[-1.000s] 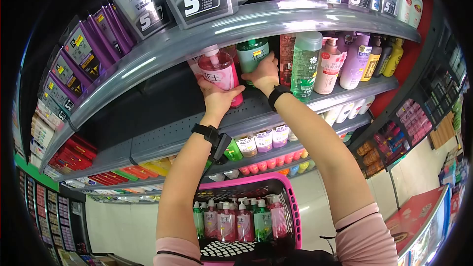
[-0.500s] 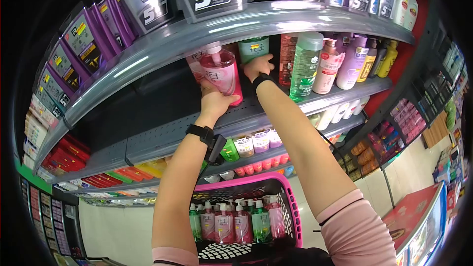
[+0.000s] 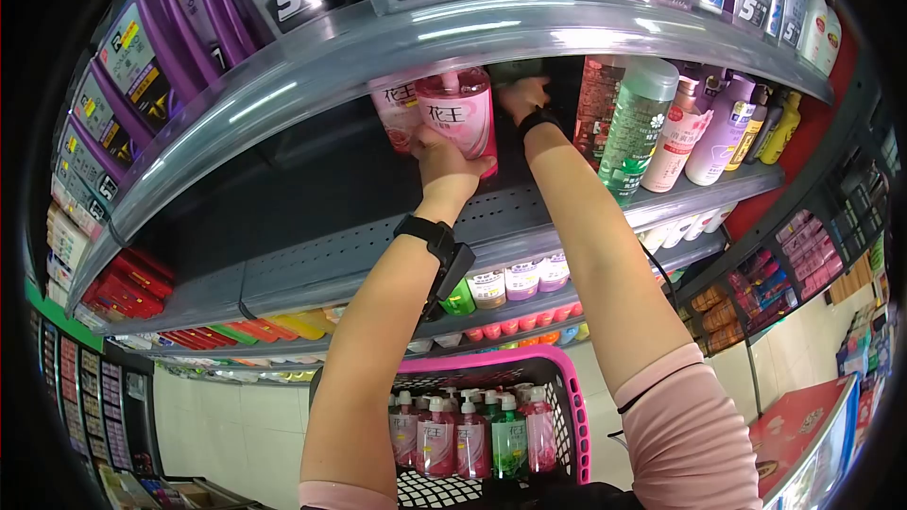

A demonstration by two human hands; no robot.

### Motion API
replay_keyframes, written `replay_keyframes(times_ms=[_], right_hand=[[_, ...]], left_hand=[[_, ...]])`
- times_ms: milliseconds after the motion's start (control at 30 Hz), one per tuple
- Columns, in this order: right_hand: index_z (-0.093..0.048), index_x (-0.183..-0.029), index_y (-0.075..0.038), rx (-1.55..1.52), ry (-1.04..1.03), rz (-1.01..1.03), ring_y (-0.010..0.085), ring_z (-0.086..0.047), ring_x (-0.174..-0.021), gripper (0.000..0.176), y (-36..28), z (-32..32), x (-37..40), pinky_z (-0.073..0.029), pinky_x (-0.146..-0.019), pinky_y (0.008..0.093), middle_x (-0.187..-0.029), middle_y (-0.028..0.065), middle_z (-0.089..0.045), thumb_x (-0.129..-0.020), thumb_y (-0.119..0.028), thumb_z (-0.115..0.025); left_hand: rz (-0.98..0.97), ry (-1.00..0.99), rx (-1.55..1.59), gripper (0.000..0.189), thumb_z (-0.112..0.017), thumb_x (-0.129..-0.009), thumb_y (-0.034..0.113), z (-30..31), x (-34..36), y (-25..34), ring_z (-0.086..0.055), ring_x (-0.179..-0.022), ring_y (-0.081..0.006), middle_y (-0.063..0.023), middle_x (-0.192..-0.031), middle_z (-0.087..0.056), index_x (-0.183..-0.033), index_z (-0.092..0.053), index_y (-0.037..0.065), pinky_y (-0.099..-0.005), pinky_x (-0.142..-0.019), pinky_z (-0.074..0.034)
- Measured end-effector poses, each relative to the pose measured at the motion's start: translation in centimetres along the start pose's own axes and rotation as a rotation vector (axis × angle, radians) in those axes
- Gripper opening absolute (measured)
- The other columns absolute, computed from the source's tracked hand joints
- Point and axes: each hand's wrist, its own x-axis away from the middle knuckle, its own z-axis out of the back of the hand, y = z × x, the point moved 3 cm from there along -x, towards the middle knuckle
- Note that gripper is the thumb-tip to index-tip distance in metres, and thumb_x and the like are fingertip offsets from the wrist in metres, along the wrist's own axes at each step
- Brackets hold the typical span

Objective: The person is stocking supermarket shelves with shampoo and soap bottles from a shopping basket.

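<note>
My left hand [image 3: 448, 170] is closed around the lower part of a pink pump bottle [image 3: 465, 115] on the middle shelf. Just behind it on the left stands a second pink bottle [image 3: 397, 113]. Deep under the upper shelf, my right hand [image 3: 521, 98] has its fingers curled at a green bottle [image 3: 518, 69], which sits mostly in shadow. Below my arms is a black shopping basket with a pink rim [image 3: 571, 387]. Pink pump bottles [image 3: 436, 439] and green pump bottles [image 3: 508, 439] stand upright in it.
The curved edge of the upper shelf [image 3: 312, 85] hangs low over both hands. A tall clear green bottle [image 3: 639, 132] and several pump bottles stand right of my right arm. Red boxes [image 3: 130, 288] lie at the shelf's left end.
My right hand and the green bottle have moved deeper into the shelf. The pink bottle in my left hand has gone slightly farther back. The whole view has shifted a little.
</note>
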Motion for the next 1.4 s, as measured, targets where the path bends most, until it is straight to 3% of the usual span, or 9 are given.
replay_keyframes(times_ms=[100, 167, 367, 533, 667, 733, 900, 1233, 1400], right_hand=[[-0.019, -0.137, 0.009, 0.126, -0.076, 0.162, 0.0372, -0.047, -0.119, 0.087, -0.6, -0.1, -0.6, -0.040, -0.096, 0.0388, -0.126, 0.0278, -0.049, -0.076, -0.035, -0.063], [-0.027, -0.133, 0.014, 0.289, -0.181, 0.343, 0.0350, -0.052, -0.116, 0.075, -0.7, -0.4, -1.6, -0.043, -0.092, 0.0369, -0.121, 0.0278, -0.054, -0.078, -0.028, -0.056], [-0.035, -0.120, 0.017, -0.234, -0.017, -0.021, 0.0377, -0.053, -0.113, 0.067, -1.7, 2.5, 4.1, -0.045, -0.092, 0.0371, -0.119, 0.0312, -0.053, -0.074, -0.024, -0.062], [-0.042, -0.116, -0.001, -0.106, -0.025, 0.015, 0.0327, -0.057, -0.107, 0.063, -2.0, 3.7, 8.2, -0.049, -0.088, 0.0418, -0.115, 0.0220, -0.052, -0.070, -0.033, -0.070], [-0.034, -0.124, 0.007, -0.320, -0.040, 0.300, 0.0474, -0.047, -0.111, 0.058, -0.3, 5.6, 15.3, -0.041, -0.095, 0.0435, -0.118, 0.0352, -0.046, -0.075, -0.016, -0.056], [-0.030, -0.129, 0.006, -0.363, -0.111, 0.486, 0.0467, -0.043, -0.115, 0.063, 0.4, 6.9, 17.7, -0.039, -0.097, 0.0430, -0.121, 0.0346, -0.042, -0.076, -0.014, -0.057], [-0.027, -0.128, 0.009, -0.380, -0.232, 0.831, 0.0434, -0.032, -0.128, 0.062, 4.1, 13.4, 25.5, -0.031, -0.103, 0.0441, -0.130, 0.0311, -0.035, -0.077, -0.007, -0.058], [-0.031, -0.129, 0.003, -0.325, -0.358, 0.747, 0.0475, -0.030, -0.127, 0.062, 10.3, 21.7, 28.1, -0.031, -0.102, 0.0455, -0.133, 0.0356, -0.029, -0.077, -0.006, -0.064], [-0.034, -0.127, 0.002, -0.330, -0.416, 0.707, 0.0437, -0.034, -0.126, 0.060, 13.3, 22.8, 27.9, -0.033, -0.101, 0.0445, -0.131, 0.0297, -0.036, -0.076, -0.008, -0.065]], left_hand=[[0.015, -0.043, 0.033, 0.103, -0.087, -0.056, 0.023, -0.6, -0.7, 0.3, -0.045, -0.113, -0.0455, -0.0364, -0.131, -0.020, -0.122, -0.014, -0.005, -0.0379, -0.095, -0.043], [0.090, -0.031, -0.048, 0.094, -0.086, -0.057, 0.030, -1.2, -1.2, 0.5, -0.049, -0.111, -0.0391, -0.0317, -0.117, -0.046, -0.116, -0.025, -0.008, -0.0396, -0.091, -0.045], [0.033, 0.000, -0.152, 0.093, -0.085, -0.057, 0.037, -3.0, -2.7, 0.1, -0.056, -0.103, -0.0369, -0.0299, -0.109, -0.053, -0.111, -0.030, -0.014, -0.0386, -0.091, -0.043], [0.038, 0.020, -0.108, 0.080, -0.080, -0.067, 0.023, -4.1, -3.7, 0.0, -0.056, -0.098, -0.0457, -0.0368, -0.115, -0.043, -0.115, -0.023, -0.005, -0.0438, -0.082, -0.050], [0.325, 0.019, 0.380, 0.064, -0.064, -0.080, 0.032, -7.6, -7.7, -5.0, -0.054, -0.100, -0.0470, -0.0384, -0.111, -0.046, -0.116, -0.027, -0.007, -0.0459, -0.081, -0.049], [0.259, 0.141, -0.060, 0.076, -0.074, -0.074, 0.027, -5.9, -4.8, -0.1, -0.054, -0.101, -0.0456, -0.0373, -0.112, -0.046, -0.120, -0.023, -0.007, -0.0451, -0.083, -0.049], [0.188, 0.118, -0.185, 0.085, -0.079, -0.068, 0.023, -5.8, -5.0, 0.7, -0.055, -0.101, -0.0445, -0.0360, -0.112, -0.046, -0.122, -0.020, -0.007, -0.0441, -0.085, -0.049], [0.301, 0.110, -0.076, 0.092, -0.086, -0.060, 0.016, -4.7, -4.9, 4.2, -0.057, -0.102, -0.0393, -0.0308, -0.118, -0.049, -0.119, -0.020, -0.005, -0.0384, -0.083, -0.053], [0.214, 0.184, -0.179, 0.092, -0.087, -0.057, 0.020, -5.0, -4.8, 4.2, -0.061, -0.094, -0.0390, -0.0297, -0.099, -0.059, -0.113, -0.021, -0.010, -0.0386, -0.079, -0.053]])
